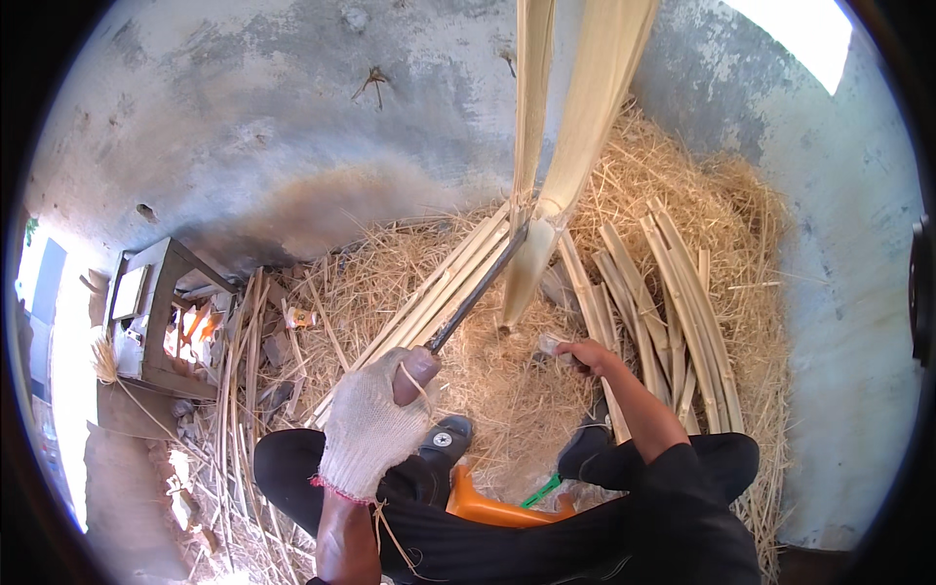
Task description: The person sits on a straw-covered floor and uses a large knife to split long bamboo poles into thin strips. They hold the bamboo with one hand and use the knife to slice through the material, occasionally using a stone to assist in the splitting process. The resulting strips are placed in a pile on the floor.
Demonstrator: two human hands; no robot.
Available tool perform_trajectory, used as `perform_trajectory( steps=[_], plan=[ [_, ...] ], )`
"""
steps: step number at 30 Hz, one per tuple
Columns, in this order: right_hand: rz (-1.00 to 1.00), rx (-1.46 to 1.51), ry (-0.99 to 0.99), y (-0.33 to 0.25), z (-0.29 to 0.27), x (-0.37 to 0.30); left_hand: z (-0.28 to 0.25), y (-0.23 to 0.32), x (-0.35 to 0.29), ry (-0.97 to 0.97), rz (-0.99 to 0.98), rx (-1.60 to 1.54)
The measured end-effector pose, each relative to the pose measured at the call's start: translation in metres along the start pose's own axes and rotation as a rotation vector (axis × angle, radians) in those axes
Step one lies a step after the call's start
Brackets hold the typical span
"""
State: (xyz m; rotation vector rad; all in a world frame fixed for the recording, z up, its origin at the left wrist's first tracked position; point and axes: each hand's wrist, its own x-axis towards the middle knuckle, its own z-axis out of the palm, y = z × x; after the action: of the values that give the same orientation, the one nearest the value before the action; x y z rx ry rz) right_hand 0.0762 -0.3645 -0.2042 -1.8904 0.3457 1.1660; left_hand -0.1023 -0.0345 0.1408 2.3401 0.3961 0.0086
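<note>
My left hand (375,419), in a pale knit glove with a red cuff edge, is closed round the brown handle of a long dark-bladed knife (483,286). Its blade slants up to the right and meets a tall piece of bamboo (585,127) where the bamboo splits into two strips. The bamboo's lower end hangs over the straw, and its top runs out of view. My bare right hand (585,357) is closed on a small pale block-like piece (551,344), below and right of the bamboo's lower end; its exact kind is unclear.
Split bamboo strips (687,302) lie on heaped straw (673,166) to the right, with more strips (444,288) at left. An orange plastic stool edge (487,509) shows between my legs. Left stands a wooden frame (161,322). A grey wall (292,107) closes the back.
</note>
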Motion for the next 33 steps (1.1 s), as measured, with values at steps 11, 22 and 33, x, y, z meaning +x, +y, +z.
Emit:
perform_trajectory(
  steps=[11, 22, 33],
  plan=[
    [-1.001, 0.651, -0.228, -0.093, -0.034, -0.232, -0.008, -0.011, -0.01, 0.0, 0.09, 0.091],
    [-1.332, 1.038, 0.164, -0.121, 0.013, -0.3, -0.016, -0.011, -0.012, -0.11, -0.015, 0.154],
    [-1.498, 0.123, 1.093, -0.179, -0.033, -0.408, -0.009, -0.005, -0.019, -0.091, 0.018, 0.146]
  ],
)
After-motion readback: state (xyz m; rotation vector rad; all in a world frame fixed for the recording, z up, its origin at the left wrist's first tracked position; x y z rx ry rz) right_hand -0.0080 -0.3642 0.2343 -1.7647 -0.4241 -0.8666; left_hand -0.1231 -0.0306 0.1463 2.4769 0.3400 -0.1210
